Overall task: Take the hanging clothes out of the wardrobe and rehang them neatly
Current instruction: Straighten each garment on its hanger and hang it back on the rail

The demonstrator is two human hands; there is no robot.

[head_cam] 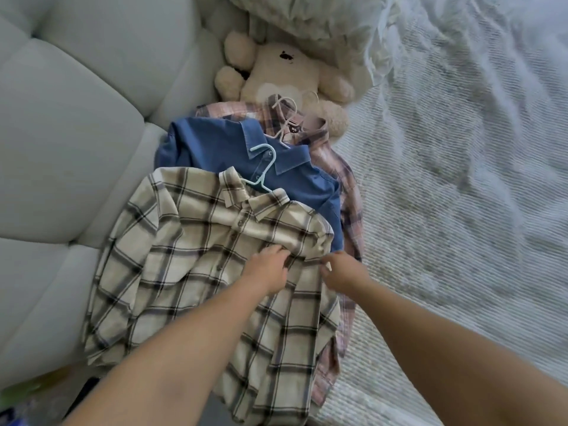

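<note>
A cream and black plaid shirt [196, 272] lies on top of a pile on the bed, on a light blue hanger [261, 170]. Under it lies a blue denim shirt [215, 146], and beneath that a pink plaid shirt [347, 192] on a white hanger [284, 118]. My left hand [267, 269] rests on the cream shirt's right shoulder area, its fingers bent into the cloth. Just to the right, my right hand [344, 272] pinches the same shirt's edge near the sleeve seam.
A cream teddy bear [285, 75] lies at the head of the pile, beside a pillow [307, 20]. A padded grey headboard [76, 118] runs along the left. White textured bedding [461, 195] covers the right side. Dark and green items [46, 392] sit at the bottom left.
</note>
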